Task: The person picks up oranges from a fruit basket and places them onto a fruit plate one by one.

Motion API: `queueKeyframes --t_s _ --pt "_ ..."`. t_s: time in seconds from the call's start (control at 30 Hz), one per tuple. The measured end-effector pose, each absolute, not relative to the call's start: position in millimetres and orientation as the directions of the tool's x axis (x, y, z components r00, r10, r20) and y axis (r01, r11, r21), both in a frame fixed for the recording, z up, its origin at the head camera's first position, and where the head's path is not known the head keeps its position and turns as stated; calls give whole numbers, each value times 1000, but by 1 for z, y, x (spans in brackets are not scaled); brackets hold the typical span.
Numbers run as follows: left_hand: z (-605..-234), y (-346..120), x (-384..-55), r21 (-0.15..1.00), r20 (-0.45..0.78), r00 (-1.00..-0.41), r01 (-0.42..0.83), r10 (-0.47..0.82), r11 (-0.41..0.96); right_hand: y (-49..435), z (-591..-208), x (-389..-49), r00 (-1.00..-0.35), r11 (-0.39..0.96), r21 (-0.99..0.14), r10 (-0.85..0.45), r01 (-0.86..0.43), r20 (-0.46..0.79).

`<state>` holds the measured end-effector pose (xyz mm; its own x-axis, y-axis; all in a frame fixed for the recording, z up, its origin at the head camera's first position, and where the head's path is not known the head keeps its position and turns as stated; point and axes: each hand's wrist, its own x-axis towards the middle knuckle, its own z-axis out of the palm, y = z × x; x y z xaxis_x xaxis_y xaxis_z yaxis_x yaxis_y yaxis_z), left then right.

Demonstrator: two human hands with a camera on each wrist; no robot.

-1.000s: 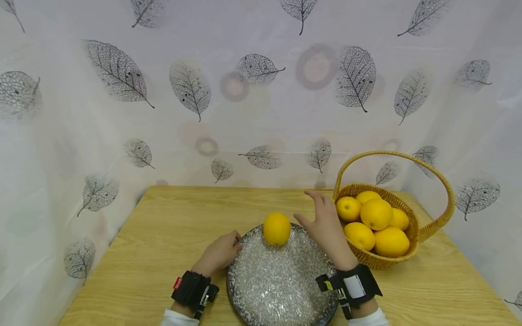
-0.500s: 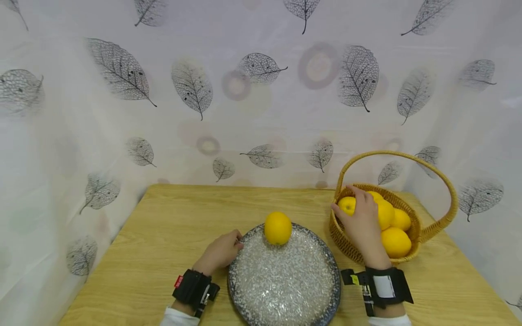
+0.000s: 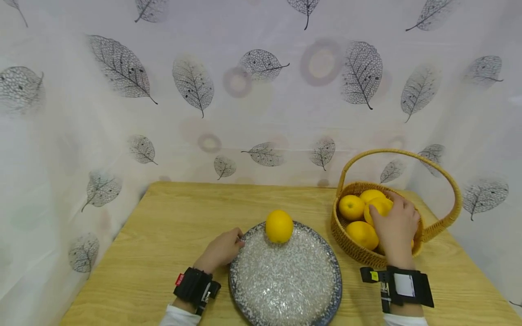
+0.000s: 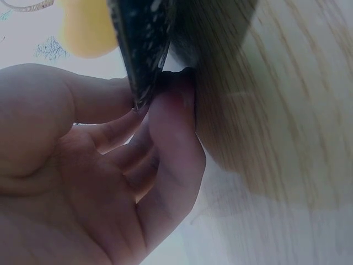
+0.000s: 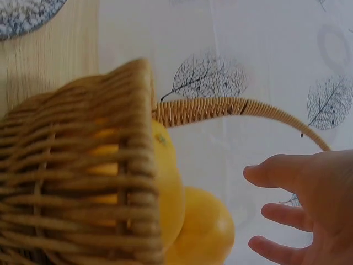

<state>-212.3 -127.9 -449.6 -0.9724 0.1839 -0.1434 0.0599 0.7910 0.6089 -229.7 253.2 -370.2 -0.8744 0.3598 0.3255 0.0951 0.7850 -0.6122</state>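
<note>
Your left hand [image 3: 220,251] pinches the plate [image 3: 285,276] at its rim; your right hand [image 3: 394,228] spreads wide over the upper yellow fruit [image 3: 376,210] in the basket [image 3: 355,250], though contact is unclear. Center the grasp before closing, then lift clear of the handle [image 3: 439,228].

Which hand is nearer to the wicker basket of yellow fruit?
Right: the right hand is over the wicker basket. The left hand is farther away, on the other side of the plate, pinching its rim.

Leaf-print backdrop [image 3: 261,113], perhaps cloth, behind wood-grain tabletop [image 3: 175,217].
</note>
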Motion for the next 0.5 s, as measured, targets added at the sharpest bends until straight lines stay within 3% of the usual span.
queueKeyframes --t_s 0.5 --pt "-450 -127 -212 616 -129 -972 75 194 785 271 -387 -236 -908 740 -644 383 193 169"
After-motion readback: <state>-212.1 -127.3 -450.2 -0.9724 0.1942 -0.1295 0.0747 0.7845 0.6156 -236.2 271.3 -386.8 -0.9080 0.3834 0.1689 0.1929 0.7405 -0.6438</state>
